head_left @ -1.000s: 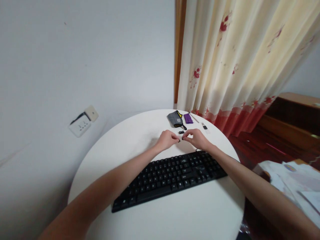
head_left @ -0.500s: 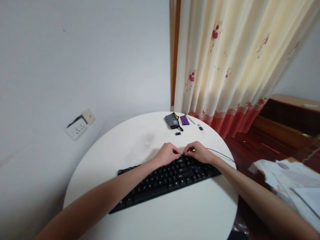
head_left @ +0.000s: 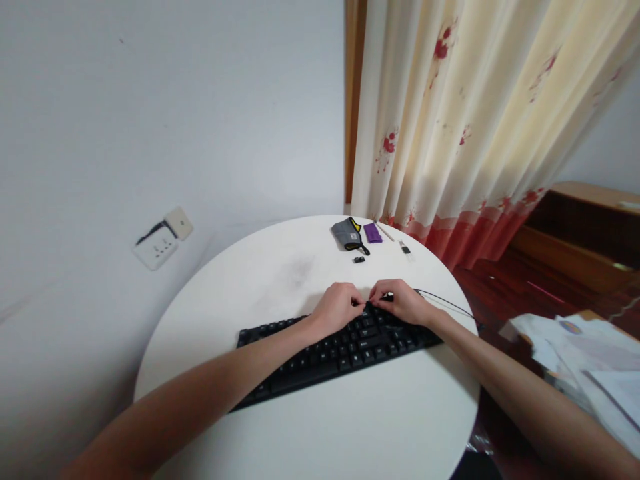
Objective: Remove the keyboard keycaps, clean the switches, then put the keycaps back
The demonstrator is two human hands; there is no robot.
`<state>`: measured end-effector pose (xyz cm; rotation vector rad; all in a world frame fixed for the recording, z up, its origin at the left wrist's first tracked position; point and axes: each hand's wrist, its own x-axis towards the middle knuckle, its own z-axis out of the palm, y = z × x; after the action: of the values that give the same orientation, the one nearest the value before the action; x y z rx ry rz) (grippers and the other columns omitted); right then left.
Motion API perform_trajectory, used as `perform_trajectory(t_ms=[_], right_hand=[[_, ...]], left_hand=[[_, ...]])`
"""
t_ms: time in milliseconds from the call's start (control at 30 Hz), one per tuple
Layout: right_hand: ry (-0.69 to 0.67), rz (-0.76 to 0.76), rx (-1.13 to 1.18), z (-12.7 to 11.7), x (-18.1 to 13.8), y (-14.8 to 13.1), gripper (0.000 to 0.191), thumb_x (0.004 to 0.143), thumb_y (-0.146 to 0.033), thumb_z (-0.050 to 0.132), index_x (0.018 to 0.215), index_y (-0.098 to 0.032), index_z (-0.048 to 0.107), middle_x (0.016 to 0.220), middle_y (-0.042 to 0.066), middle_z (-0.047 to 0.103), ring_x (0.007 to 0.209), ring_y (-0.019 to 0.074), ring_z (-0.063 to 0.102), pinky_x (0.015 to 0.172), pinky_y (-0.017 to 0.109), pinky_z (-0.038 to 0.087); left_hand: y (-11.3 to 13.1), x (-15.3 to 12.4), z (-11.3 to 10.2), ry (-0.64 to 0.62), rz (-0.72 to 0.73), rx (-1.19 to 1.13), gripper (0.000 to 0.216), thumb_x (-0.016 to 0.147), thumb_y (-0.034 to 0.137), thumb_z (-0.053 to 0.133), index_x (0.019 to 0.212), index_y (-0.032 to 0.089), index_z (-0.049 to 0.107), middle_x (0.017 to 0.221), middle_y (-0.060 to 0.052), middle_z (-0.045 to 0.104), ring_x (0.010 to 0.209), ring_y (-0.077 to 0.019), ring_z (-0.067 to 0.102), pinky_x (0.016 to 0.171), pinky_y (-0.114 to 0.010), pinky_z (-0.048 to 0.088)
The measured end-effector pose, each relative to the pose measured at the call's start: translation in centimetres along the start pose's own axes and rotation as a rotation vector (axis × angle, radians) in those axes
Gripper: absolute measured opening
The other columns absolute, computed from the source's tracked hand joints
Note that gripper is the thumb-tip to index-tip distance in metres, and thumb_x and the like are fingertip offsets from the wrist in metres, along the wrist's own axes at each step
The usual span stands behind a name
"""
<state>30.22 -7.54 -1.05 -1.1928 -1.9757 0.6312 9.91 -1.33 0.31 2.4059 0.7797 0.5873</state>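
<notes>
A black keyboard lies at a slant on the white round table. My left hand is closed in a pinch over its back edge, the forearm crossing the left keys. Close beside it, my right hand also pinches at the back row, its fingertips nearly meeting the left ones. Whatever sits between the fingertips is too small to make out. Behind the hands are small black pieces, perhaps loose keycaps.
Near the table's back edge lie a grey pouch with yellow lining, a folded purple cloth, a thin stick and a small brush. A black cable runs off the right edge. Papers are stacked at right.
The camera view has shifted slightly, moving the whole scene a little. Both hands stay pinched at the same part of the keyboard, with only slight finger movement.
</notes>
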Motion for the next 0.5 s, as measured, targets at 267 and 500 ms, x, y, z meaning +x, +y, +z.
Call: perform_trajectory(t_ms=[267, 500], right_hand=[[0.052, 0.086, 0.02, 0.3, -0.4, 0.6, 0.008, 0.085, -0.023, 0.065, 0.081, -0.019, 0.071, 0.087, 0.004, 0.073, 0.084, 0.0196, 0.066, 0.083, 0.033, 0.051], [0.035, 0.008, 0.001, 0.0, -0.6, -0.5, 0.01, 0.086, -0.02, 0.064, 0.079, -0.019, 0.07, 0.092, 0.005, 0.072, 0.086, 0.0193, 0.066, 0.084, 0.034, 0.05]], left_hand=[[-0.6, 0.6, 0.1, -0.045, -0.176, -0.157, 0.011, 0.074, 0.017, 0.068, 0.073, 0.016, 0.079, 0.072, -0.004, 0.075, 0.069, -0.0181, 0.067, 0.064, -0.025, 0.047], [-0.1, -0.4, 0.3, -0.048, 0.061, 0.081, 0.017, 0.084, 0.018, 0.062, 0.078, 0.021, 0.078, 0.086, -0.004, 0.073, 0.082, -0.0193, 0.065, 0.08, -0.028, 0.047]])
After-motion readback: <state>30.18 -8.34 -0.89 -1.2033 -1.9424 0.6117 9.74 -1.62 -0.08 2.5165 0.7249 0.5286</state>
